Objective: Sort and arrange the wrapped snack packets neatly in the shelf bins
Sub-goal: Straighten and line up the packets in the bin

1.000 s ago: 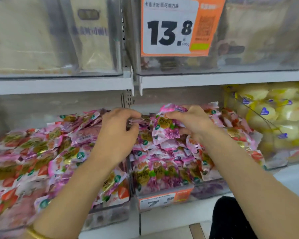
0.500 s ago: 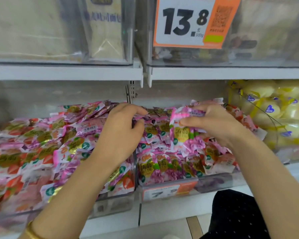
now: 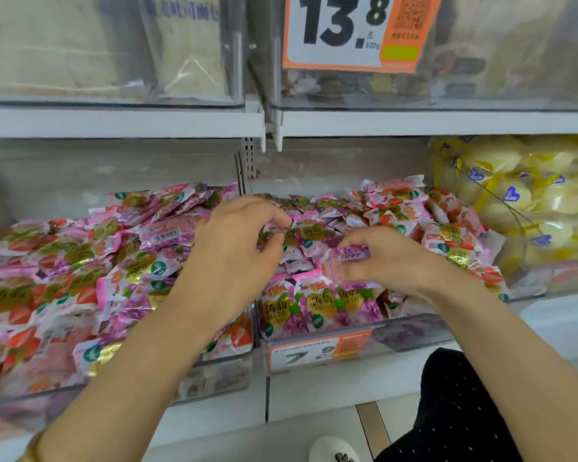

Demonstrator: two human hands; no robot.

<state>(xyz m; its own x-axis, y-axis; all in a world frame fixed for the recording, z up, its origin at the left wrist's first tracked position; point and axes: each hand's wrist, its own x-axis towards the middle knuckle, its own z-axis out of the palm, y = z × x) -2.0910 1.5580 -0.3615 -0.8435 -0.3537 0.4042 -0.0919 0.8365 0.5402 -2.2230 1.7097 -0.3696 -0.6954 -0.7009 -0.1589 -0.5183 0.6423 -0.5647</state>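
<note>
Two clear shelf bins hold heaps of pink and purple wrapped snack packets. The left bin (image 3: 214,378) is piled with mixed strawberry and grape packets (image 3: 80,261). In the middle bin (image 3: 411,331), purple grape packets (image 3: 317,305) stand in a front row, and red strawberry packets (image 3: 401,208) lie at its back right. My left hand (image 3: 234,255) hovers over the divide between the bins, fingers curled and pinching a packet edge (image 3: 274,228). My right hand (image 3: 387,258) grips a purple packet (image 3: 351,265), barcode side up, low over the front row.
A white shelf board (image 3: 114,121) runs close above the bins. An orange price sign 13.8 (image 3: 357,31) hangs on an upper bin. Yellow wrapped buns (image 3: 528,201) fill the bin at right. A 7.9 label (image 3: 311,353) is on the middle bin's front.
My right hand has come down and forward with its purple packet, turning it barcode side up near the front row. My left hand stays at the bin divide, pinching among packets.
</note>
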